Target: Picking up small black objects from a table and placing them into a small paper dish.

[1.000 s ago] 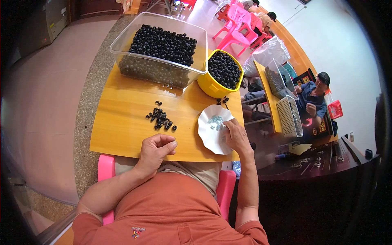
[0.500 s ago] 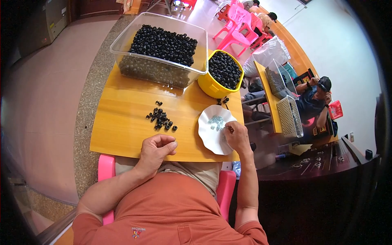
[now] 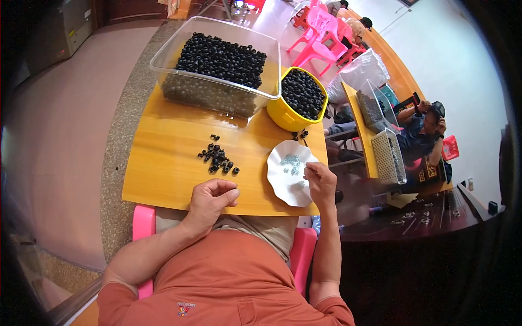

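- The left hand [image 3: 209,198] rests near the front edge of the wooden table [image 3: 163,174], fingers curled in with the thumb meeting the fingertips in a narrow pinch; whether a small part sits inside that pinch I cannot tell, as the fingers hide it
- Just beyond that hand lies a loose cluster of small black parts [image 3: 217,157], bead-like and rounded, apart from one another in places and touching in others; they look hard, light and smooth, so likely to roll or skid when nudged, and best taken one at a time between thumb and forefinger from above
- Farther back stands a clear plastic tub [image 3: 215,89] heaped with the same black pieces, and beside it on the right a yellow bucket [image 3: 288,117] also full of them; both would be heavy as a whole and are better scooped from than lifted
- The white scalloped dish [image 3: 285,182] sits at the right front of the table holding a few small pale, greyish bits [image 3: 292,162]; it looks thin and light, easy to tip at its rim
- The right hand [image 3: 321,185] lies over the dish's right edge, fingertips drawn narrowly together at the pale bits; these seem tiny and slippery, wanting a fingertip grip
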Demonstrator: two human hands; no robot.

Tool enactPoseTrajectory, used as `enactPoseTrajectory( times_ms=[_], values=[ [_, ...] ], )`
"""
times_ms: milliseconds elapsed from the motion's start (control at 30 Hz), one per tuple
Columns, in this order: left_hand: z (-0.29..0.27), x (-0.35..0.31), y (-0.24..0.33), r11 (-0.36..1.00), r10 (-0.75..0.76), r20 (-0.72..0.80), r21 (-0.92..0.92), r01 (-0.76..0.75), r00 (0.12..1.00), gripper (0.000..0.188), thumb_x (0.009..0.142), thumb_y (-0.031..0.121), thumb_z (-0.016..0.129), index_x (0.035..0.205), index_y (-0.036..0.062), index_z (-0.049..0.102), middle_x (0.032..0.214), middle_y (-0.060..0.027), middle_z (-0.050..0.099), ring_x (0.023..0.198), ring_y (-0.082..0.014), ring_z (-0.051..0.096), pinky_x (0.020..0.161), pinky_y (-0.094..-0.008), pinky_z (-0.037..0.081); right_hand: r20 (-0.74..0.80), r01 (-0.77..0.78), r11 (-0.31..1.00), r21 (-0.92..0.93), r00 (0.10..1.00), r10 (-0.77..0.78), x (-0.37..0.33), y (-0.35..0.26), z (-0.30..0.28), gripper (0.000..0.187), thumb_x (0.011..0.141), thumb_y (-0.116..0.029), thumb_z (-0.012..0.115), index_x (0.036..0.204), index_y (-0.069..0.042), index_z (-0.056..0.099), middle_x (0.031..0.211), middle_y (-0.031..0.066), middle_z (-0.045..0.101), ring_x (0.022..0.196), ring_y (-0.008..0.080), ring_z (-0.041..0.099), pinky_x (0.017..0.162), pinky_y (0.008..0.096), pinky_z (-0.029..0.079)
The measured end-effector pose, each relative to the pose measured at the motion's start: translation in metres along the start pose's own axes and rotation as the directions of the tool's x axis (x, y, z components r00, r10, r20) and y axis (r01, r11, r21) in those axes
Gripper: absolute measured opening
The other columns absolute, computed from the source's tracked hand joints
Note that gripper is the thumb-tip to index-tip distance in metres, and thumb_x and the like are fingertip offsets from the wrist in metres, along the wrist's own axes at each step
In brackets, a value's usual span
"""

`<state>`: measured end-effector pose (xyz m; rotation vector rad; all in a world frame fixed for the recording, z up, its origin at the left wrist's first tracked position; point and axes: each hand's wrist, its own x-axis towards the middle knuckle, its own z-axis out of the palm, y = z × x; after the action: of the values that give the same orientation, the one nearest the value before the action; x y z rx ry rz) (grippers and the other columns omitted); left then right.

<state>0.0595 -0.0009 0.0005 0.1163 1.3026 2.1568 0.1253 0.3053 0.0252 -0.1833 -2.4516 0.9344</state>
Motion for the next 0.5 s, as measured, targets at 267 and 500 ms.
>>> enactPoseTrajectory(
  times_ms=[267, 500],
  values=[
    [0.0, -0.002, 0.004, 1.0, -0.012, 0.032, -0.005, 0.013, 0.999, 0.016, 0.086, 0.01, 0.069, 0.098, 0.0009, 0.064, 0.085, -0.0038, 0.065, 0.074, -0.0102, 0.062, 0.066, -0.0231, 0.052, 0.123, -0.218, 0.829, 0.515, 0.976, 0.18, -0.013, -0.052, 0.022, 0.004, 0.087, 0.005, 0.062, 0.09, 0.006, 0.064, 0.079, 0.0078, 0.064, 0.069, 0.0135, 0.063, 0.066, 0.0267, 0.056],
    [-0.002, 0.001, -0.008, 0.999, -0.04, 0.127, 0.029, 0.036, 0.991, 0.015, 0.087, 0.006, 0.067, 0.101, -0.0004, 0.064, 0.089, -0.0028, 0.066, 0.077, -0.0097, 0.062, 0.07, -0.0236, 0.052, 0.295, -0.252, 0.738, 0.626, 0.952, 0.076, -0.03, -0.094, 0.067, 0.003, 0.084, 0.006, 0.065, 0.087, 0.005, 0.064, 0.083, 0.0057, 0.064, 0.075, 0.0105, 0.058, 0.068, 0.0228, 0.048]
  ],
)
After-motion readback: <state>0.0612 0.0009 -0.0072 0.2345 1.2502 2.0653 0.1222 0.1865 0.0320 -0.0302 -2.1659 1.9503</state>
